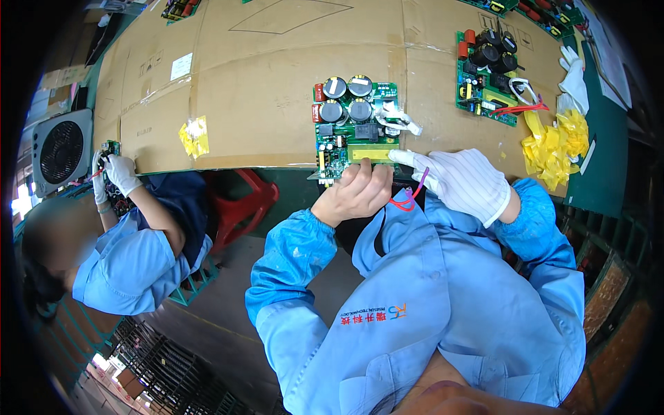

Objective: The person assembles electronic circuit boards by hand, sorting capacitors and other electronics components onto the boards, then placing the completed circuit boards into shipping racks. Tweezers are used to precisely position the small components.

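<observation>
A green circuit board (356,128) lies at the near edge of the table in front of me. It carries several black round capacitors, red parts on its left side, a yellow-wrapped transformer (371,153) and white leads (400,119). My bare left hand (356,190) is closed on the board's near edge, with its fingers curled beside the transformer. My right hand (463,178), in a white striped glove, stretches its index finger to the board's near right corner. Red and purple wires (415,197) run between my hands, the purple one passing across the glove's fingers. The right thumb's contact is unclear.
A similar board (487,76) with red leads sits to the right, near a pile of yellow tape pieces (557,145) and a white glove (573,79). More yellow tape (194,137) lies on the cardboard (256,97). At left, a co-worker (138,235) handles a board beside a fan (62,149).
</observation>
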{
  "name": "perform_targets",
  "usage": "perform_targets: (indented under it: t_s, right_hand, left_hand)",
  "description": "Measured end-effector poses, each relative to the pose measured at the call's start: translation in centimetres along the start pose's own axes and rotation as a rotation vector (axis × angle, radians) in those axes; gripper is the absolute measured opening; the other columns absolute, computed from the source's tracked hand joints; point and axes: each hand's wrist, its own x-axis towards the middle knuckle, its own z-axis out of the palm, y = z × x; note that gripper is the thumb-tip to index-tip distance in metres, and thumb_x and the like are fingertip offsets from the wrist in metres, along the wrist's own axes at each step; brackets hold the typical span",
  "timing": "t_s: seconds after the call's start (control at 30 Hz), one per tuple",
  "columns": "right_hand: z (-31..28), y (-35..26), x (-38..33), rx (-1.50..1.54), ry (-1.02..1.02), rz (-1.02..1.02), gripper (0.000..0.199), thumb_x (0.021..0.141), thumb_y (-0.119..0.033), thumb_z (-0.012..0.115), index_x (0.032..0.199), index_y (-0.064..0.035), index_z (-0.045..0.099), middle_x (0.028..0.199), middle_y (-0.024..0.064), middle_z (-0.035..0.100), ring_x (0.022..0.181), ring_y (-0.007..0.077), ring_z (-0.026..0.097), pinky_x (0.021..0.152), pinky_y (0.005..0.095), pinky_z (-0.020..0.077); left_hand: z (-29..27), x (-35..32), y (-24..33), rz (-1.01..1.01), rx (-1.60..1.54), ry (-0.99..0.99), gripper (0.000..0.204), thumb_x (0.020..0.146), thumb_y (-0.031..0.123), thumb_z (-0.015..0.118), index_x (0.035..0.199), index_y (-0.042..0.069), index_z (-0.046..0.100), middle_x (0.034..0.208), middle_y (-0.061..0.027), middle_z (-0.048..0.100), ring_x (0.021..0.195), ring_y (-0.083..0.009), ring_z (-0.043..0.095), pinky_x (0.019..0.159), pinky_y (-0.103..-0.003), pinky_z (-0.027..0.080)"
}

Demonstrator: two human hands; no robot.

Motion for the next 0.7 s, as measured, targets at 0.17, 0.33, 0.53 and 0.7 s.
perform_targets:
  t_s: [0.17,0.33,0.53,0.7]
  right_hand:
    - [0.7,0.3,-0.3,-0.018,0.056,-0.032,0.039,0.092,-0.026,0.057,0.130,-0.0158,0.058,0.076,0.0077,0.058,0.062,0.0285,0.060,0.052,0.0420,0.0456]
    - [1.9,0.0,-0.2,-0.148,0.123,-0.048,0.033,0.088,-0.022,0.064,0.117,-0.0077,0.064,0.082,0.0065,0.060,0.063,0.0258,0.060,0.053,0.0394,0.0447]
    - [4.7,1.6,-0.6,-0.217,0.516,-0.193,0.038,0.077,-0.017,0.072,0.110,-0.0016,0.063,0.099,0.0070,0.065,0.065,0.0192,0.057,0.054,0.0359,0.0429]
    - [0.2,-1.2,1.4,-0.284,0.345,-0.157,0.042,0.073,-0.014,0.071,0.113,-0.0066,0.064,0.096,0.0067,0.063,0.067,0.0183,0.061,0.051,0.0337,0.0419]
  left_hand:
    - [-0.1,0.0,0.0,-0.010,-0.014,-0.011,0.031,0.080,0.015,0.073,0.107,0.006,0.061,0.101,-0.0055,0.060,0.094,-0.0236,0.060,0.077,-0.035,0.045]
    - [-0.4,0.2,-0.2,-0.005,-0.018,-0.010,0.029,0.080,0.015,0.072,0.106,0.005,0.062,0.101,-0.0060,0.060,0.093,-0.0240,0.060,0.077,-0.035,0.046]
    - [-0.2,0.5,-0.2,0.003,-0.004,-0.005,0.028,0.080,0.015,0.072,0.104,0.005,0.063,0.103,-0.0064,0.061,0.093,-0.0228,0.060,0.076,-0.034,0.046]
    - [0.0,0.0,-0.1,0.067,0.072,0.008,0.025,0.079,0.015,0.074,0.101,0.006,0.065,0.106,-0.0050,0.061,0.097,-0.0184,0.054,0.078,-0.033,0.045]
